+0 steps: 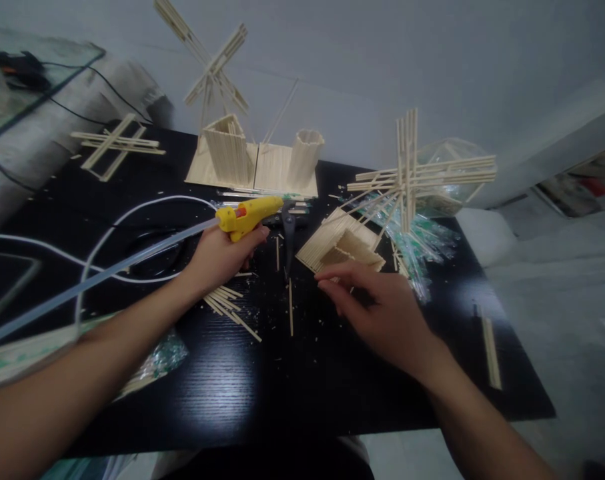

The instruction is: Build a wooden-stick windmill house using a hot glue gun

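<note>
My left hand (225,257) is wrapped round the grip of a yellow hot glue gun (249,215), whose nozzle points right. A long translucent glue stick (147,253) trails from its back. At the right, my right hand (369,297) has thumb and index finger drawn together at the near edge of a small stick-built box (355,245) on a square stick base (319,243). Whether the fingertips pinch a small piece or the box's edge is hidden. Dark-handled scissors (289,233) lie between my hands, with a loose wooden stick (291,308) below them.
Two stick-built towers (227,150) stand at the back, under a crossed-stick windmill wheel (212,70). Another wheel (405,175) rises at the right above plastic wrappers (422,247). Loose sticks (229,308) and a white cable (102,233) lie on the black table (302,393).
</note>
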`<action>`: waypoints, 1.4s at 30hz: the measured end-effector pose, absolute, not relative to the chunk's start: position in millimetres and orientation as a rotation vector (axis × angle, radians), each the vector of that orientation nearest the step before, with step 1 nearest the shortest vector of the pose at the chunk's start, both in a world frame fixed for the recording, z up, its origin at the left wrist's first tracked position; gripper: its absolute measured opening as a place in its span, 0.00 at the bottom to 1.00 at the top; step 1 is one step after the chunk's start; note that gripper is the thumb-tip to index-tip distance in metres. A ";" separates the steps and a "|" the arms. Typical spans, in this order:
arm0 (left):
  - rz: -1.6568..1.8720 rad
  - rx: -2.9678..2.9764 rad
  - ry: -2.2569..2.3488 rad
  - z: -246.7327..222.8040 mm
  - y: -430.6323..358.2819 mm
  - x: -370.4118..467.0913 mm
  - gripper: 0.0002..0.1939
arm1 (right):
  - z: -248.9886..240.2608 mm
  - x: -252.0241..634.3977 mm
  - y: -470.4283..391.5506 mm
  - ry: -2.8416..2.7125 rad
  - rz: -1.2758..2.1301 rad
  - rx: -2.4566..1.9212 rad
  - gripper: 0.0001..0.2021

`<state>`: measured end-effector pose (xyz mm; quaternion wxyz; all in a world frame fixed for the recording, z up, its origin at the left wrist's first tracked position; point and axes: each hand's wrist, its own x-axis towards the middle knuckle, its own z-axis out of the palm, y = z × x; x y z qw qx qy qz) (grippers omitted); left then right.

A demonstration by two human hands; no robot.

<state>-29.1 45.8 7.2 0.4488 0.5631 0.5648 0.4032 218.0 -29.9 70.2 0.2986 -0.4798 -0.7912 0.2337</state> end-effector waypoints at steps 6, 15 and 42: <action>1.089 1.350 1.341 8.5 50.2 -31.0 0.14 | 39.6 193.6 -26.7 -2.336 0.630 -1.123 0.13; 1.119 1.226 1.246 17.9 54.3 -38.0 0.13 | 23.4 173.9 -13.1 -2.597 0.364 -1.188 0.07; 1.258 0.984 1.090 14.4 67.9 -50.3 0.08 | 16.1 121.8 -11.6 -2.695 0.386 -1.285 0.16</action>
